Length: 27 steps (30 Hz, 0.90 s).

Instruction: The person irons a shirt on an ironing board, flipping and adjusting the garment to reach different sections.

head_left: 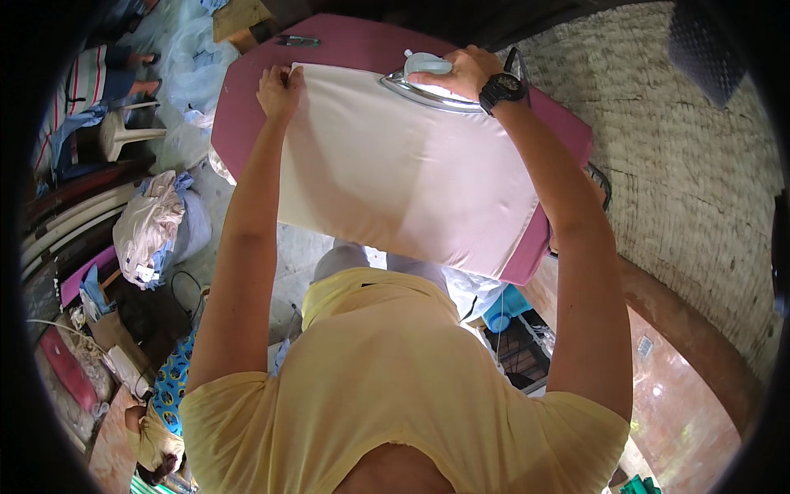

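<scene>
A cream-coloured piece of cloth (387,165) lies spread over a maroon padded ironing board (247,90), its near edge hanging at the board's front side. At the cloth's far left corner, my left hand (280,92) has its fingers curled and pinches the edge. My right hand (469,72), with a black watch on the wrist, is wrapped round the handle of a clothes iron (411,90). The iron rests on the cloth along its far edge, with its shiny pointed tip toward the left. Its handle is mostly hidden under my hand.
Small thread snips (298,40) lie on the board's far left. A bundle of clothes (152,218) stands to the left, near a plastic chair (123,132) and another person's legs (140,74). A rough woven wall (666,165) rises at the right. Someone is at the lower left.
</scene>
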### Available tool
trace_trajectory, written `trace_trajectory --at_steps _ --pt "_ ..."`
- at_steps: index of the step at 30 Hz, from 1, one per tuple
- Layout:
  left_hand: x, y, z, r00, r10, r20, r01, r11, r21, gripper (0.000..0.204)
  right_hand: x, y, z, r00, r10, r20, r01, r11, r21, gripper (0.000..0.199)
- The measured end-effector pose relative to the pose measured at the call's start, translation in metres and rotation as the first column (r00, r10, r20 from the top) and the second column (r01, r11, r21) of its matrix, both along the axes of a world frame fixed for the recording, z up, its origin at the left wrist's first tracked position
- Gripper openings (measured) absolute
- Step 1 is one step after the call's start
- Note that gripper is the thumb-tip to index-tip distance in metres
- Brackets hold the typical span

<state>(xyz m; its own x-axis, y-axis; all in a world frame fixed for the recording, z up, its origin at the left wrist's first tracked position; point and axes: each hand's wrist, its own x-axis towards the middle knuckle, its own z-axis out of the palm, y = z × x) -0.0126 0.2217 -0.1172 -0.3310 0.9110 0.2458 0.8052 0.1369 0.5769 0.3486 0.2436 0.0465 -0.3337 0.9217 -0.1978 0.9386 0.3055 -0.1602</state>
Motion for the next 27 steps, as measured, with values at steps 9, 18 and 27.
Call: trace_trajectory --at_steps 9,18,27 --pt "0.0 -0.001 -0.002 1.0 0.013 0.019 -0.013 1.0 0.004 0.032 0.032 0.006 0.007 0.997 0.073 0.004 -0.072 0.992 -0.107 0.089" --pt "0.023 -0.009 0.013 0.985 0.136 -0.107 -0.124 0.986 0.111 0.034 0.023 -0.014 0.015 0.805 -0.533 -0.259 0.468 0.84 -0.275 0.087" --pt "0.187 -0.094 0.052 0.544 -0.816 -0.196 0.834 0.551 0.023 0.054 0.049 -0.232 -0.007 0.478 -0.721 -0.502 0.684 0.664 -0.304 0.059"
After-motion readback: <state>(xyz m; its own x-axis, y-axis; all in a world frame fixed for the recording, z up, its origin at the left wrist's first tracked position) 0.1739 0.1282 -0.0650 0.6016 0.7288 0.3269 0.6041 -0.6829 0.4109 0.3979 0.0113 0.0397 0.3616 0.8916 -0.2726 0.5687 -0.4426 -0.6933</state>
